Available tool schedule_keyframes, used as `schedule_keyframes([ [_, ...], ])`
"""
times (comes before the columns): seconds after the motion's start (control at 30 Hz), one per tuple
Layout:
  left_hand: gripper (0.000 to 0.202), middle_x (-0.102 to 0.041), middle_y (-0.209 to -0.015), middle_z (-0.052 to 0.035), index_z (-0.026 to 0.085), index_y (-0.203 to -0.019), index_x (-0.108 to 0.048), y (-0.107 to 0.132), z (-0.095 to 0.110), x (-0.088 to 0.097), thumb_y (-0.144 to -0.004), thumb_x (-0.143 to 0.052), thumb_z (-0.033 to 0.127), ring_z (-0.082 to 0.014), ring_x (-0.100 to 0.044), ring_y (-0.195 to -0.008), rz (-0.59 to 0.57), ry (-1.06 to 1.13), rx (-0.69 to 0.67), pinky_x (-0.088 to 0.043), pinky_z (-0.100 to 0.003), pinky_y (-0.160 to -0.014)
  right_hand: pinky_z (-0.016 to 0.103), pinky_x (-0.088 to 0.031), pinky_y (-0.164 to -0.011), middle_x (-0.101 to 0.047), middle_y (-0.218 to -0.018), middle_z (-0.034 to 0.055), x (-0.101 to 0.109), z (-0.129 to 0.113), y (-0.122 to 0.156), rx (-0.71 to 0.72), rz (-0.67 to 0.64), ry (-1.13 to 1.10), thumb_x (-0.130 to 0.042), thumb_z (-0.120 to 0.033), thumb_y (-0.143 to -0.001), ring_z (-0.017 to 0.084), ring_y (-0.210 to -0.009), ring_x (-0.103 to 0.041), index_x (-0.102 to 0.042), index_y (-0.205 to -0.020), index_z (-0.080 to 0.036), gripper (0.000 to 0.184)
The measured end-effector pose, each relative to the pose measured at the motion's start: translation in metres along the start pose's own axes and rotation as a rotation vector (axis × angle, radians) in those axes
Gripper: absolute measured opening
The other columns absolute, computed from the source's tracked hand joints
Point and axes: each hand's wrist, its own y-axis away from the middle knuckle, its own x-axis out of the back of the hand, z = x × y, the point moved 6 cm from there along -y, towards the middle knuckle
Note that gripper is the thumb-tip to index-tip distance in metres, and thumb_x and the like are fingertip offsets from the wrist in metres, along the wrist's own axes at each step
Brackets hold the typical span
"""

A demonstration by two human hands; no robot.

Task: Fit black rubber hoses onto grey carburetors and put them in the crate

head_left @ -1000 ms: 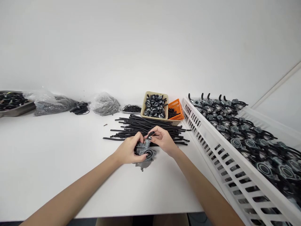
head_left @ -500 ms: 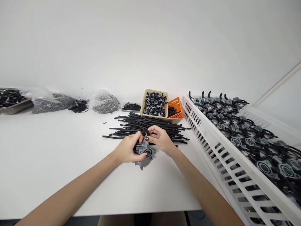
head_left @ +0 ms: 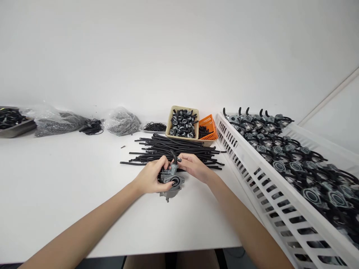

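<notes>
A grey **carburetor** point(head_left: 169, 182) is sitting between both hands, above the white table point(head_left: 70, 216), with its lower flange showing below the fingers. I cannot tell whether it is touching the table. The left hand point(head_left: 151, 177) is wrapping around its body, fingers curled closed on the metal. The right hand point(head_left: 193, 168) is coming in from the other side, its fingertips point(head_left: 179, 159) bunching against the top of the carburetor, just beside a black hose point(head_left: 174, 157) that is rising from it. Any marking on the casting is too small to read.

Behind the hands, a pile of black hoses point(head_left: 174, 149) is lying across the table. Beyond it, a beige tray point(head_left: 168, 125) is holding dark fittings, with an orange basket point(head_left: 208, 125) just beside it. To the right, a white crate point(head_left: 246, 160) is holding rows of carburetors. Further left, a small dish of black rings point(head_left: 155, 127), two plastic bags of grey parts point(head_left: 122, 122), a black coil point(head_left: 91, 127) and a steel tray point(head_left: 17, 129) are lining the far edge.
</notes>
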Motion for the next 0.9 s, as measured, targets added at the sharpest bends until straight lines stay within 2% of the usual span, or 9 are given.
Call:
schedule_keyframes([
  [0.17, 0.038, -0.056, -0.078, 0.0014, 0.024, -0.082, -0.030, -0.0001, 0.0008, -0.0006, -0.068, -0.062, 0.042, -0.0128, -0.044, -0.062, 0.002, 0.003, -0.016, -0.037, -0.025, -0.061, 0.029, -0.045, -0.084, -0.065, -0.090, 0.0020, 0.0067, 0.0059, 0.0010, -0.033, -0.029, -0.031, -0.082, -0.033, -0.071, 0.014, -0.086, -0.061, -0.064, -0.091, -0.017, 0.031],
  [0.37, 0.036, -0.051, -0.074, 0.0033, 0.024, -0.082, -0.030, 0.0001, 0.0016, 0.0005, -0.070, -0.061, 0.039, -0.0120, -0.041, -0.060, 0.012, -0.005, -0.009, -0.035, -0.025, -0.059, 0.025, -0.044, -0.075, -0.060, -0.084, -0.0001, 0.0054, 0.0053, -0.0001, -0.008, -0.016, -0.058, -0.086, -0.031, -0.063, 0.012, -0.081, -0.058, -0.058, -0.069, -0.016, 0.032],
  [0.47, 0.036, -0.052, -0.074, 0.0031, 0.024, -0.083, -0.031, 0.0005, 0.0012, 0.0004, -0.070, -0.061, 0.039, -0.0120, -0.041, -0.060, 0.007, -0.001, -0.002, -0.034, -0.025, -0.059, 0.024, -0.046, -0.073, -0.060, -0.079, -0.0023, 0.0036, 0.0055, -0.0018, -0.021, 0.029, -0.078, -0.089, -0.029, -0.060, 0.012, -0.078, -0.059, -0.059, -0.077, -0.018, 0.036],
  [0.57, 0.036, -0.052, -0.074, 0.0031, 0.024, -0.083, -0.031, 0.0007, 0.0000, 0.0001, -0.070, -0.061, 0.039, -0.0120, -0.041, -0.060, 0.005, 0.001, 0.009, -0.034, -0.025, -0.058, 0.026, -0.049, -0.076, -0.062, -0.083, -0.0014, 0.0009, 0.0051, -0.0035, -0.024, 0.063, -0.044, -0.090, -0.030, -0.056, 0.014, -0.083, -0.062, -0.062, -0.087, -0.019, 0.043],
  [0.73, 0.036, -0.048, -0.071, 0.0046, 0.023, -0.083, -0.032, 0.0002, -0.0005, 0.0010, -0.069, -0.061, 0.040, -0.0112, -0.039, -0.058, 0.025, -0.002, 0.004, -0.034, -0.024, -0.057, 0.032, -0.050, -0.085, -0.066, -0.084, 0.0009, -0.0006, 0.0056, -0.0051, 0.005, 0.086, 0.017, -0.087, -0.035, -0.060, 0.016, -0.085, -0.064, -0.068, -0.090, -0.018, 0.039],
  [0.9, 0.037, -0.054, -0.076, 0.0024, 0.023, -0.085, -0.033, 0.0002, -0.0002, 0.0001, -0.070, -0.062, 0.042, -0.0118, -0.042, -0.061, 0.017, 0.004, -0.006, -0.035, -0.024, -0.059, 0.030, -0.048, -0.084, -0.066, -0.082, 0.0003, 0.0030, 0.0075, -0.0055, 0.015, 0.090, -0.038, -0.083, -0.041, -0.066, 0.013, -0.081, -0.062, -0.068, -0.084, -0.018, 0.033],
])
